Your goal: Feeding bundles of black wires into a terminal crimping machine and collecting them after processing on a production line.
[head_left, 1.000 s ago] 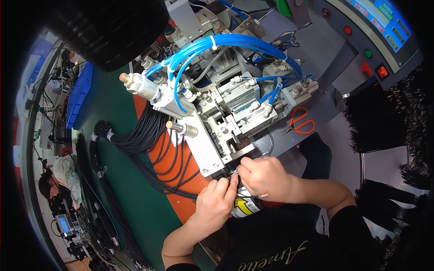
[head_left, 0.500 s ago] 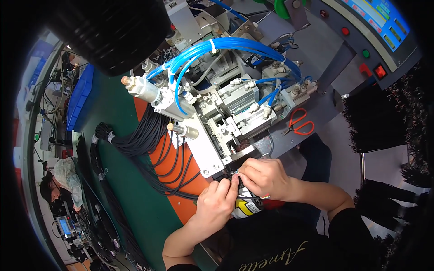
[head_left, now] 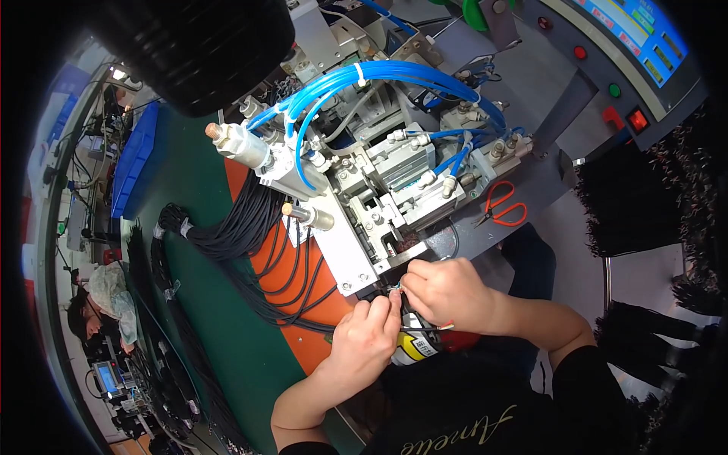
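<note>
My left hand [head_left: 368, 334] is closed on a black cable, which runs in from the bundle on the left. A short cable end with bare coloured wires [head_left: 447, 326] sticks out to the right, below my right hand [head_left: 447, 292]. My right hand is closed in a pinch at thin light-coloured wires [head_left: 396, 287], close to my left fingertips. Both hands meet just in front of the metal machine [head_left: 379, 220]. A yellow and white container [head_left: 417, 347] shows beneath them, partly hidden by the hands and cable.
Black cables [head_left: 254, 220] lie across an orange board [head_left: 303, 353] and green mat [head_left: 246, 379]. Red-handled scissors [head_left: 504, 206] rest right of the machine. Blue air hoses [head_left: 394, 72] arch over it. A control panel [head_left: 599, 72] stands far right; black cables [head_left: 629, 205] hang there.
My right hand has shifted slightly up and its fingers have curled more over the wires. The left hand stays almost in place, still gripping the cable.
</note>
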`<action>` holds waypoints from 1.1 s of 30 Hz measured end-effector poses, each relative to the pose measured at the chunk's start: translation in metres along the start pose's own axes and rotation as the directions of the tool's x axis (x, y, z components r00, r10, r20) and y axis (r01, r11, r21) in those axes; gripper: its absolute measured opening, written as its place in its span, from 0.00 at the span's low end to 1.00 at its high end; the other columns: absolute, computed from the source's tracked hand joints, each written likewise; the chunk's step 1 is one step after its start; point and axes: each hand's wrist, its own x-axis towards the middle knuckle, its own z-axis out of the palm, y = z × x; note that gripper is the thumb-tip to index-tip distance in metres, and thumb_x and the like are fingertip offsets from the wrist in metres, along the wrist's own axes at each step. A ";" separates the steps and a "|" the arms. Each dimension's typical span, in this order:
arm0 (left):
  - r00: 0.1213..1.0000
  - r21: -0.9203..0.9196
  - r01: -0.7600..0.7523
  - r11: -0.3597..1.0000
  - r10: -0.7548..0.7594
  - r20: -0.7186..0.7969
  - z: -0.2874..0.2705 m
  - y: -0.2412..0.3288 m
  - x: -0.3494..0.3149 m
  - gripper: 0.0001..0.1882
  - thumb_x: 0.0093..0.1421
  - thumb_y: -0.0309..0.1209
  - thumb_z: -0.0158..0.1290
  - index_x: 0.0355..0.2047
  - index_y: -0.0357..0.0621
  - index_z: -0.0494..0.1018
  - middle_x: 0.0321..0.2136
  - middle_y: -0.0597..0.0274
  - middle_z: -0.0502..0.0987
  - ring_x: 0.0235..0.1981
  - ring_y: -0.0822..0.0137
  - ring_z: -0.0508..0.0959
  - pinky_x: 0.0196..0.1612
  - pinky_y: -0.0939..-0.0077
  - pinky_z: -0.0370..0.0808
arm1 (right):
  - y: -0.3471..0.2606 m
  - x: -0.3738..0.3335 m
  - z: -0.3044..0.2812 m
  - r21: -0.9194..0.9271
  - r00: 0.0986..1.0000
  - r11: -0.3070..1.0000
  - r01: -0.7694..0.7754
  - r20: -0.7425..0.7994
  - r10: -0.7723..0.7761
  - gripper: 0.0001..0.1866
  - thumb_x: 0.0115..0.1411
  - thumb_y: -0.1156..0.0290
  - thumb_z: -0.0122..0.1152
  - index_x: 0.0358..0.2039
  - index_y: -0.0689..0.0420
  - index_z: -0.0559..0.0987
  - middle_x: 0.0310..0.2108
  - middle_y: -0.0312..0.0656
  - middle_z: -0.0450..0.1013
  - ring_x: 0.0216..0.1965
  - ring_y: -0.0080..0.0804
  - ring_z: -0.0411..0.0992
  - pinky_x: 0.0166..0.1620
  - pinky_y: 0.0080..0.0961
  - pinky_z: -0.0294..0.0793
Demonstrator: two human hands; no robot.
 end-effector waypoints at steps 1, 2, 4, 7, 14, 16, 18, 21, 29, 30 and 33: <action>1.000 0.001 -0.001 1.000 0.001 -0.001 0.000 0.000 0.000 0.27 0.47 0.25 0.53 0.50 0.29 0.71 0.30 0.59 0.67 0.28 0.64 0.71 0.29 0.74 0.72 | 0.001 0.000 0.000 0.033 1.000 0.999 -0.015 0.002 0.015 0.05 0.52 0.73 0.62 0.29 0.59 0.78 0.28 0.39 0.72 0.20 0.36 0.73 0.23 0.28 0.72; 1.000 -0.013 0.003 1.000 -0.003 -0.007 0.001 -0.001 -0.001 0.27 0.47 0.26 0.53 0.50 0.29 0.72 0.30 0.60 0.67 0.28 0.64 0.71 0.29 0.74 0.72 | 0.001 0.001 0.001 0.031 1.000 0.999 -0.015 0.001 0.015 0.05 0.52 0.73 0.62 0.29 0.59 0.78 0.28 0.39 0.72 0.20 0.36 0.73 0.23 0.28 0.72; 1.000 -0.044 0.011 0.999 -0.012 -0.015 0.002 -0.001 -0.004 0.26 0.48 0.26 0.53 0.50 0.30 0.72 0.30 0.60 0.66 0.29 0.64 0.71 0.29 0.73 0.72 | 0.000 -0.001 0.007 0.107 0.989 0.994 0.020 -0.146 -0.004 0.04 0.52 0.74 0.63 0.28 0.60 0.78 0.27 0.39 0.73 0.20 0.37 0.73 0.22 0.29 0.72; 0.999 -0.039 0.039 0.998 -0.040 -0.017 0.000 -0.003 -0.002 0.26 0.47 0.26 0.54 0.49 0.34 0.73 0.30 0.60 0.67 0.29 0.63 0.72 0.29 0.72 0.72 | 0.007 0.002 0.012 0.177 0.985 0.984 0.015 -0.173 0.016 0.04 0.52 0.75 0.63 0.28 0.60 0.78 0.24 0.39 0.73 0.20 0.35 0.73 0.22 0.28 0.71; 0.970 -0.192 0.093 0.977 -0.132 -0.203 0.008 -0.022 -0.020 0.26 0.42 0.21 0.58 0.46 0.40 0.76 0.30 0.60 0.71 0.30 0.62 0.74 0.30 0.69 0.73 | 0.017 0.000 0.014 0.589 0.929 0.724 -0.359 0.150 0.339 0.05 0.53 0.73 0.65 0.26 0.61 0.79 0.17 0.36 0.71 0.18 0.23 0.72 0.22 0.22 0.69; 0.953 -0.177 0.106 0.978 -0.151 -0.263 0.010 -0.021 -0.031 0.26 0.41 0.19 0.60 0.45 0.41 0.76 0.29 0.59 0.72 0.29 0.61 0.75 0.30 0.68 0.73 | 0.017 -0.001 0.015 0.566 0.938 0.750 -0.342 0.153 0.312 0.06 0.54 0.73 0.66 0.28 0.61 0.79 0.19 0.35 0.73 0.17 0.19 0.70 0.23 0.20 0.68; 0.940 -0.296 0.194 0.935 -0.263 -0.215 0.016 -0.017 -0.042 0.24 0.42 0.18 0.60 0.44 0.40 0.76 0.29 0.58 0.72 0.27 0.60 0.76 0.28 0.68 0.73 | 0.013 -0.003 0.014 0.553 0.943 0.766 -0.328 0.150 0.296 0.06 0.55 0.72 0.66 0.29 0.61 0.79 0.20 0.34 0.73 0.16 0.17 0.68 0.23 0.19 0.67; 0.911 -0.342 0.257 0.904 -0.344 -0.227 0.026 -0.018 -0.039 0.21 0.44 0.17 0.61 0.42 0.39 0.77 0.28 0.58 0.72 0.25 0.60 0.76 0.27 0.69 0.73 | 0.002 -0.011 0.003 0.523 0.963 0.829 -0.196 -0.055 0.263 0.06 0.55 0.75 0.66 0.32 0.62 0.79 0.26 0.35 0.75 0.19 0.16 0.69 0.25 0.17 0.68; 0.933 -0.616 0.191 0.764 -0.336 -0.129 0.005 -0.015 -0.024 0.11 0.53 0.19 0.60 0.38 0.36 0.77 0.25 0.56 0.75 0.23 0.61 0.77 0.25 0.72 0.73 | -0.012 -0.012 0.020 0.778 0.982 0.619 -0.110 -0.013 0.191 0.09 0.57 0.77 0.64 0.39 0.63 0.77 0.31 0.35 0.74 0.24 0.13 0.67 0.25 0.12 0.65; 0.940 -0.631 0.148 0.762 -0.306 -0.149 0.004 -0.016 -0.019 0.10 0.54 0.19 0.60 0.38 0.36 0.77 0.25 0.55 0.76 0.23 0.61 0.78 0.25 0.73 0.74 | -0.014 -0.012 0.021 0.779 0.981 0.615 -0.118 -0.004 0.194 0.09 0.57 0.77 0.64 0.39 0.63 0.77 0.31 0.35 0.74 0.24 0.13 0.67 0.25 0.12 0.65; 0.925 -0.648 0.143 0.749 -0.334 -0.182 0.006 -0.011 -0.020 0.10 0.55 0.20 0.59 0.38 0.36 0.77 0.25 0.55 0.77 0.24 0.62 0.78 0.26 0.73 0.74 | -0.027 -0.008 0.014 0.918 0.887 0.234 -0.321 0.205 0.413 0.07 0.58 0.80 0.62 0.38 0.64 0.78 0.32 0.37 0.75 0.26 0.14 0.70 0.29 0.12 0.68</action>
